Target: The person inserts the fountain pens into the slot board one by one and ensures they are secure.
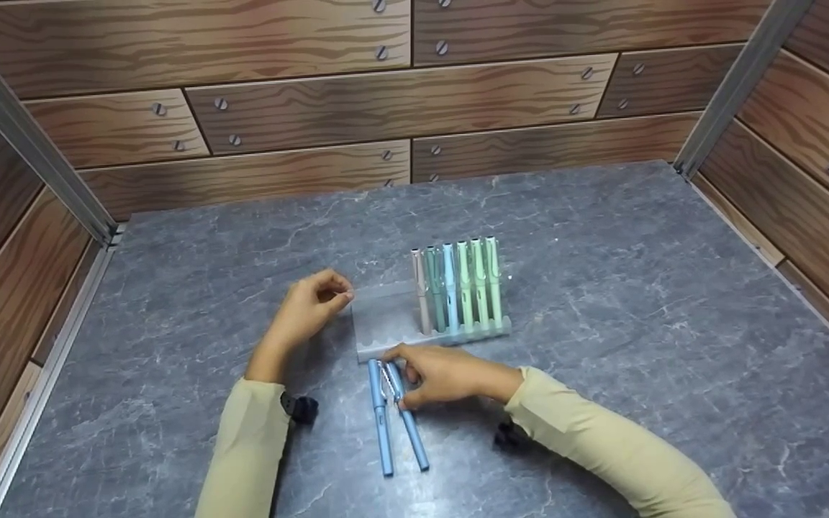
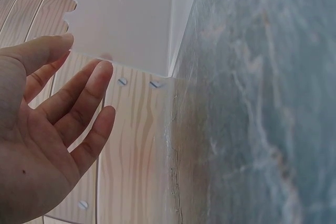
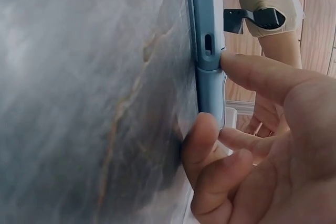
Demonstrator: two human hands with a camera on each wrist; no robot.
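In the head view, two blue capped pens (image 1: pixel 381 424) lie on the table in front of a clear pen stand (image 1: pixel 386 316). My right hand (image 1: pixel 447 374) grips the right-hand blue pen (image 1: pixel 414 439) near its cap, thumb at its side and a forefinger by the cap's end. The right wrist view shows this blue pen (image 3: pixel 210 19) close up, lying along the tabletop. At the stand's left edge is my left hand (image 1: pixel 311 306), its fingers loosely bent. Fingertips (image 2: pixel 102 72) meet the edge of the clear panel (image 2: pixel 131 30) in the left wrist view.
The stand's right part holds a row of upright pens: a greyish-pink pen (image 1: pixel 422 295), a dark green pen (image 1: pixel 436 295), a light blue pen (image 1: pixel 450 288) and several light green pens (image 1: pixel 480 288). Wood-patterned walls (image 1: pixel 299 122) with metal posts (image 1: pixel 724 86) surround the grey marbled table (image 1: pixel 601 288).
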